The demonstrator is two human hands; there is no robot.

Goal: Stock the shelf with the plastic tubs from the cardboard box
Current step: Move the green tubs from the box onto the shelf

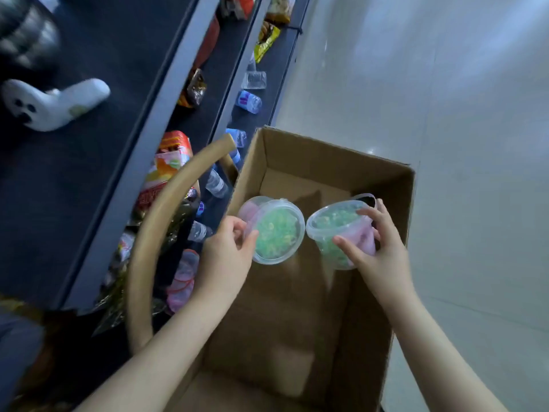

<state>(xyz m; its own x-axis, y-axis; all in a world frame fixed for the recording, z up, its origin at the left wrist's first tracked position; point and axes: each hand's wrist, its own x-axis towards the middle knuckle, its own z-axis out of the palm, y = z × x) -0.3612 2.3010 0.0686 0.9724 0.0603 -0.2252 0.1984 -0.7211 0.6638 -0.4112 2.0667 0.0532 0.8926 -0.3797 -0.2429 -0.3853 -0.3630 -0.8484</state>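
Note:
An open cardboard box (pixel 326 156) stands on the floor below me, its inside showing bare cardboard. My left hand (pixel 225 257) grips a clear plastic tub (pixel 274 233) with green and pink contents, tilted so its lid faces me, above the box's left wall. My right hand (pixel 377 248) grips a second clear plastic tub (pixel 335 224) of the same kind over the box's middle. The two tubs nearly touch rim to rim. The dark shelf (pixel 166 114) runs along the left.
The shelf tiers hold snack bags (pixel 172 162), small water bottles (pixel 249 101) and pink tubs (pixel 182 281). A white ghost figure (pixel 53 104) lies on the top board. A curved box flap (pixel 154 233) arches beside my left arm. Pale floor tiles (pixel 445 114) lie to the right.

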